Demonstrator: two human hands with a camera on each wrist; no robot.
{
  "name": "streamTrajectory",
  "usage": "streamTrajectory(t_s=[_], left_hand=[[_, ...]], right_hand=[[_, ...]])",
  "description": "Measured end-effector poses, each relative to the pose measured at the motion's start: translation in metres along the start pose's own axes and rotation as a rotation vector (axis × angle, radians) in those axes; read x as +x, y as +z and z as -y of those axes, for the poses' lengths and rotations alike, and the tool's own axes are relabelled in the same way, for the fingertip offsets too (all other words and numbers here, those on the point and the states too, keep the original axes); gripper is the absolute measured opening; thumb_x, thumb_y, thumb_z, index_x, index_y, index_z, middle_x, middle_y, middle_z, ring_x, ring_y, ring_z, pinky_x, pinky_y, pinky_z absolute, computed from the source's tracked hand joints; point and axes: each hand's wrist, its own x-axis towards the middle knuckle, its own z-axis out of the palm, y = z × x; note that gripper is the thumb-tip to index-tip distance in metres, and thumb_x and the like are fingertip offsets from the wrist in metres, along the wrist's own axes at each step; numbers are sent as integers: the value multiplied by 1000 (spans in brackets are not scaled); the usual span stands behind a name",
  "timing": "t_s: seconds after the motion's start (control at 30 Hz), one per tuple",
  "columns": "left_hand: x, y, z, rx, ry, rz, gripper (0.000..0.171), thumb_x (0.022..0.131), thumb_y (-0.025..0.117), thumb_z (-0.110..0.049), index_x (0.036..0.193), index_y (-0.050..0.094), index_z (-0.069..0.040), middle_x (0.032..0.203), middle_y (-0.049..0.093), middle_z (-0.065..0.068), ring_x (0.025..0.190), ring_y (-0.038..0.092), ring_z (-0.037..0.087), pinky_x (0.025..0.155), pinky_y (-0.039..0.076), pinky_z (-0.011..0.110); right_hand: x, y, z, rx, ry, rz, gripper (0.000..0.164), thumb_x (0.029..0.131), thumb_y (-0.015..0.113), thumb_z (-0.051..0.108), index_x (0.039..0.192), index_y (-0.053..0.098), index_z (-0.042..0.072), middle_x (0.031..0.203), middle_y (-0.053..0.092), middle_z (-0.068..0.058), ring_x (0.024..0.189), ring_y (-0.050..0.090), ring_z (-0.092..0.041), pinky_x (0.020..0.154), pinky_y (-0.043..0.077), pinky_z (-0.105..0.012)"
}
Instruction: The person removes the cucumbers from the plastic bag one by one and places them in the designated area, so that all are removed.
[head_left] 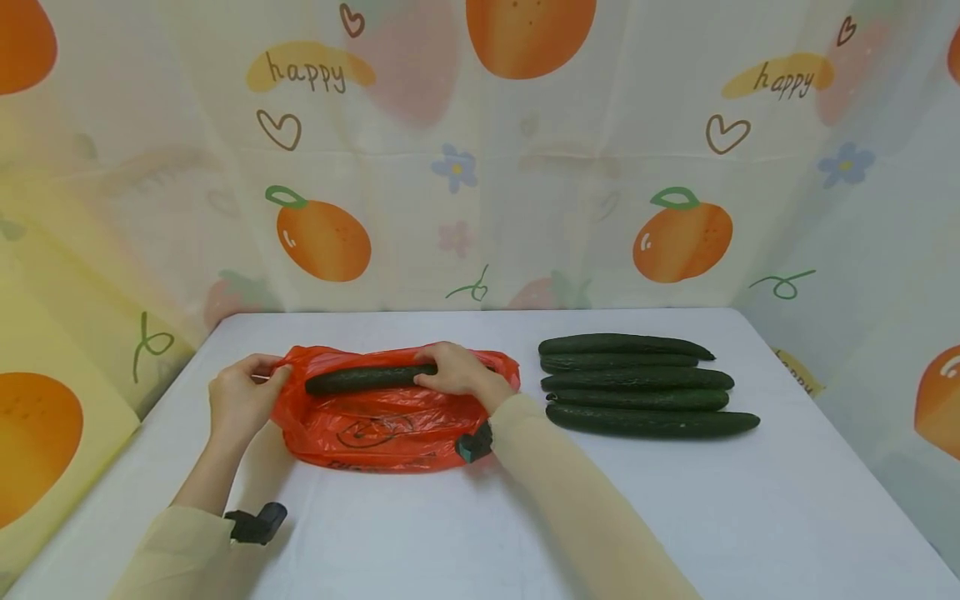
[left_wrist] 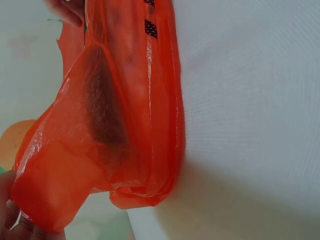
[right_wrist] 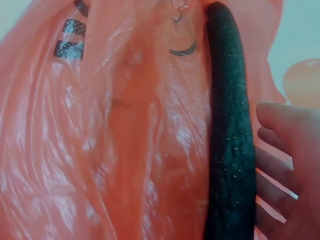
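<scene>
A red plastic bag (head_left: 390,421) lies on its side on the table, its upper side lifted at the left. My left hand (head_left: 242,398) pinches the bag's left edge between thumb and fingers. One dark green cucumber (head_left: 360,380) lies lengthwise on the bag; through the film, its left end (left_wrist: 104,102) shows as a dark shape in the left wrist view. Over the cucumber's right part is my right hand (head_left: 459,371). In the right wrist view this hand's fingers (right_wrist: 275,170) extend along the cucumber's side, with the thumb apart from it.
Several more cucumbers (head_left: 637,379) lie side by side at the right of the bag, roughly parallel. A white cloth covers the table (head_left: 420,533). A patterned curtain (head_left: 510,225) hangs behind the table and along both sides.
</scene>
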Motion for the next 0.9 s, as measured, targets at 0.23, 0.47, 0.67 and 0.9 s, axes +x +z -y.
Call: streamTrajectory(t_s=[0.23,0.47,0.67,0.9], left_hand=[[1,1,0,10,8,-7,24,88,58,-21,99,68,-1,90,67,22,78,61,31,50,42,16],[1,1,1,16,19,-21,23,87,58,-20,97,68,-2,89,67,21,77,61,31,50,42,16],[1,1,1,16,-1,-13,24,88,58,-20,99,68,-2,91,67,21,79,61,31,50,43,15],[2,2,1,18,-3,-6,24,88,57,-21,99,67,-2,92,67,21,79,61,31,50,42,15]], right_hand=[[4,10,0,-98,29,-33,40,87,61,30,123,59,12,120,61,0,115,52,-16,101,37,-29],[5,15,1,-216,57,-14,44,86,59,38,125,57,17,117,61,2,109,52,-16,99,38,-32],[4,20,4,-215,102,3,44,86,60,39,125,56,19,119,58,2,113,48,-18,98,38,-38],[1,24,8,-219,111,-2,41,87,59,38,123,56,19,118,55,0,113,45,-19,96,38,-42]])
